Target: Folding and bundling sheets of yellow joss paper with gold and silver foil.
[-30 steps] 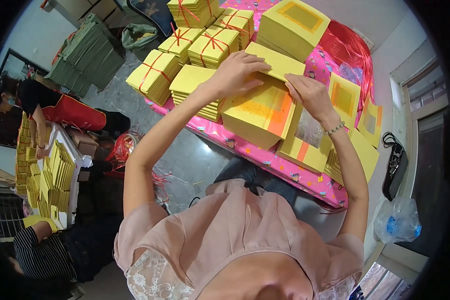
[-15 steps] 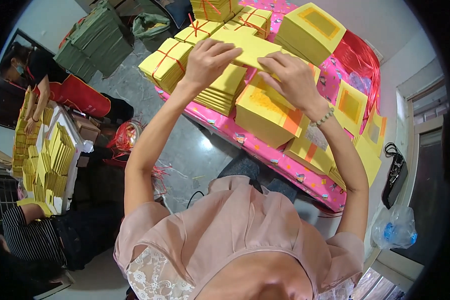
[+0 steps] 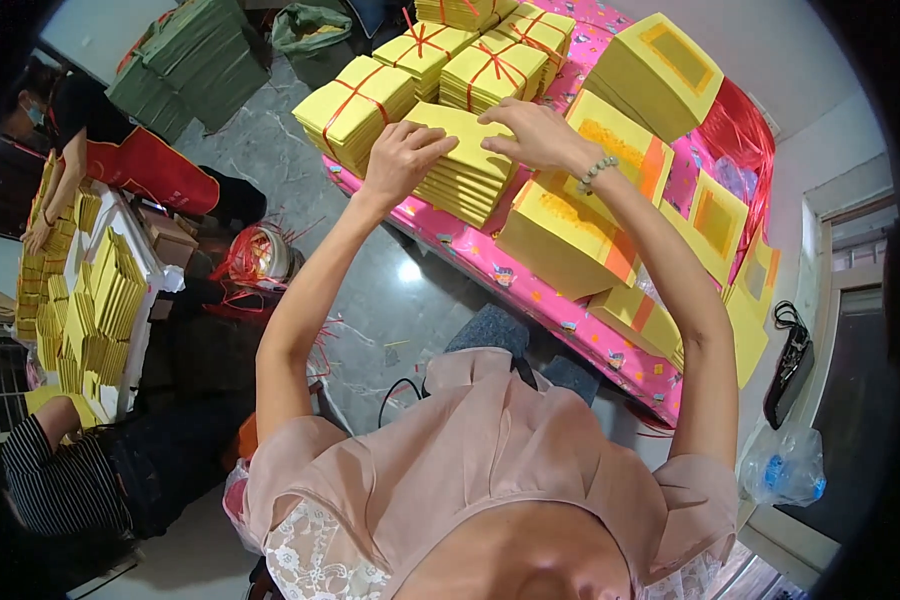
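A stack of yellow folded paper packets (image 3: pixel 458 192) lies near the front edge of the pink-covered table, its layers showing along the near side. The top yellow packet (image 3: pixel 462 135) rests between my two hands. My left hand (image 3: pixel 402 162) is closed at its left end, fingers bent over the edge. Over the right end is my right hand (image 3: pixel 538 136), with thumb and fingers apart and the fingertips close to the packet; whether they touch it is unclear. Just right of the stack stand thick piles of yellow paper (image 3: pixel 560 228) with orange bands and printed patches.
Bundles tied with red ribbon (image 3: pixel 355 112) sit behind the stack on the pink table cover (image 3: pixel 490 270). A tall yellow pile (image 3: pixel 654 72) and red ribbon (image 3: pixel 745 135) lie farther right. At left, a person in a red apron (image 3: pixel 160 178) works at another table (image 3: pixel 142 275).
The yellow packet has come down from above the piles onto the stack. My right hand has moved left, and its fingers have spread. My left hand has lowered slightly.
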The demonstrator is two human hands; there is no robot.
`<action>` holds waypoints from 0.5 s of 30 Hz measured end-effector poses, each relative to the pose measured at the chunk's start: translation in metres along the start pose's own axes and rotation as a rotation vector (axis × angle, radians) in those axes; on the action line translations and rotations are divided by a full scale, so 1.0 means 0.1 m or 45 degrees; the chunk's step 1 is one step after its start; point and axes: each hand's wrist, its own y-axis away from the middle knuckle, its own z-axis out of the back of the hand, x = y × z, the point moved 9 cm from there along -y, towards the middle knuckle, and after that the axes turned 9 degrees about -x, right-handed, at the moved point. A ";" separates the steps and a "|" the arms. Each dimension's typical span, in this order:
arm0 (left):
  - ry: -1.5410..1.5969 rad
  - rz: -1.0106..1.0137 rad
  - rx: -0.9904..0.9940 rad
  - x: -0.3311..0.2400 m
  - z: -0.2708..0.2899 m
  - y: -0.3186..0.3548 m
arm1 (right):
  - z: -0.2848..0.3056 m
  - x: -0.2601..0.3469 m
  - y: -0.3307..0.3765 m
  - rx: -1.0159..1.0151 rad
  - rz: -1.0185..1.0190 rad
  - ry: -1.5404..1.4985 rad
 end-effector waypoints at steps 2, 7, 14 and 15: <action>0.012 0.005 0.025 -0.01 -0.04 0.02 | -0.10 -0.01 -0.02 0.067 -0.018 0.028; 0.073 0.043 0.051 0.00 -0.08 0.16 | -0.39 0.01 -0.05 0.392 -0.086 0.099; 0.209 0.131 0.129 0.00 -0.16 0.40 | -0.87 0.08 -0.07 0.705 -0.015 0.130; 0.212 0.134 0.133 0.00 -0.14 0.40 | -0.89 0.09 -0.08 0.709 -0.016 0.127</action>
